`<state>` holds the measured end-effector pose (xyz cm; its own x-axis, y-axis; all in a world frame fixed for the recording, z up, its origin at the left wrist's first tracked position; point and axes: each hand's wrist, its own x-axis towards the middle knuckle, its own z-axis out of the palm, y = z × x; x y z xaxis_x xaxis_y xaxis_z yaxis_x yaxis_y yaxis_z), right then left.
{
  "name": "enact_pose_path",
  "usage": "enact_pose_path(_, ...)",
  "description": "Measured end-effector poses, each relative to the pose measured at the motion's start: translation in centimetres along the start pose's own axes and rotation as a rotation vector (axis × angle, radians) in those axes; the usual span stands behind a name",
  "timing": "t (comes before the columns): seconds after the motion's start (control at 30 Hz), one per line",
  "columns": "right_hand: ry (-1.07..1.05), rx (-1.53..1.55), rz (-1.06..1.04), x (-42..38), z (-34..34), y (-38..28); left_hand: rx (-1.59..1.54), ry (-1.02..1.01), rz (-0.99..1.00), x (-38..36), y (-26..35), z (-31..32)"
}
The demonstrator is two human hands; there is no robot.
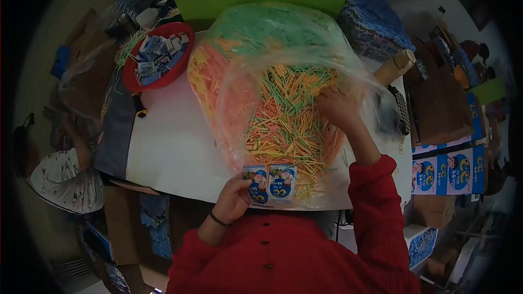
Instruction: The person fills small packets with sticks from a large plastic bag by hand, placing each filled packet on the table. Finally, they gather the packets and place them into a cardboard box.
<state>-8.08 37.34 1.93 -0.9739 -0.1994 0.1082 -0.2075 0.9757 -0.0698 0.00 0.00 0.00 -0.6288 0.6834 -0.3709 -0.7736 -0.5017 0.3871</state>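
Many short orange, green, yellow and pink sticks (pixel 289 114) lie in the mouth of a large clear plastic bag (pixel 278 24) on the white table. My right hand (pixel 336 108) is at the right side of the stick pile, palm down, its fingertips among the sticks; whether it grips any is hidden. Near the table's front edge, my left hand (pixel 233 198) pinches the left edge of a small blue printed packet (pixel 258 186). A second blue packet (pixel 283 183) lies just right of it, at the lower end of the pile.
A red basin (pixel 158 79) of small packets stands at the back left, with a black and yellow tool (pixel 140 105) below it. A brown roll (pixel 395 68) lies at the right. Another person (pixel 65 177) sits at the far left. Printed boxes (pixel 449 171) are stacked right.
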Motion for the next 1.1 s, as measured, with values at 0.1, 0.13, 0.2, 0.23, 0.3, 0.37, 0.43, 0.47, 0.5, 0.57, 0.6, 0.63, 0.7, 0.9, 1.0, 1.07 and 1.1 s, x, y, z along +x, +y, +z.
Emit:
enact_pose_path(0.1,0.11,-0.06,-0.077,1.9,1.6,-1.8,0.063,-0.017,-0.099,1.0,1.0,0.9)
enact_pose_path(0.13,0.072,-0.086,-0.072,1.7,1.7,-1.7,0.053,-0.049,-0.098,1.4,0.3,1.6)
enact_pose_path(0.2,0.033,-0.131,-0.063,0.8,1.2,-0.8,0.037,-0.101,-0.097,2.2,-0.8,2.9)
enact_pose_path(0.23,0.061,-0.002,-0.037,0.4,1.1,-0.5,0.049,-0.091,-0.068,2.3,-0.8,3.3)
enact_pose_path(0.3,0.084,0.123,-0.025,-0.1,0.9,-0.4,0.051,-0.081,-0.027,2.4,-0.6,3.8)
enact_pose_path(0.37,0.127,0.649,0.238,-0.9,0.6,-1.1,0.069,-0.034,-0.087,2.5,-0.2,4.0)
enact_pose_path(0.43,0.229,0.81,0.229,-1.1,0.9,-1.7,0.051,-0.034,-0.075,3.1,-0.4,3.2)
enact_pose_path(0.47,0.34,0.972,0.23,-1.3,1.1,-2.2,0.04,-0.036,-0.073,3.4,-0.4,2.6)
enact_pose_path(0.5,0.341,0.977,0.233,-1.5,1.7,-3.0,0.043,-0.031,-0.075,3.8,-0.5,2.4)
enact_pose_path(0.57,0.506,1.206,0.28,-1.7,3.5,-5.2,-0.094,-0.058,-0.058,4.9,-0.9,2.4)
enact_pose_path(0.6,0.512,1.207,0.283,-2.1,4.4,-5.9,-0.089,-0.059,-0.061,5.2,-1.1,2.6)
enact_pose_path(0.63,0.441,1.119,0.263,-2.6,5.4,-6.6,-0.093,-0.07,-0.055,5.4,-1.2,2.9)
enact_pose_path(0.7,0.361,1.039,0.24,-2.6,6.7,-6.8,-0.099,-0.07,-0.044,5.9,-1.5,3.2)
enact_pose_path(0.9,0.49,1.583,0.466,-3.2,3.9,-6.9,0.144,-0.016,0.019,6.0,-1.4,3.1)
enact_pose_path(1.0,0.477,1.703,0.385,-4.1,1.9,-8.4,0.504,-0.008,0.236,6.6,-0.8,3.1)
enact_pose_path(1.07,0.402,1.509,0.478,-4.5,1.2,-9.6,0.621,-0.072,0.289,7.5,-0.5,3.5)
enact_pose_path(1.1,0.399,1.514,0.476,-4.6,1.3,-10.0,0.623,-0.067,0.29,8.1,-0.5,3.7)
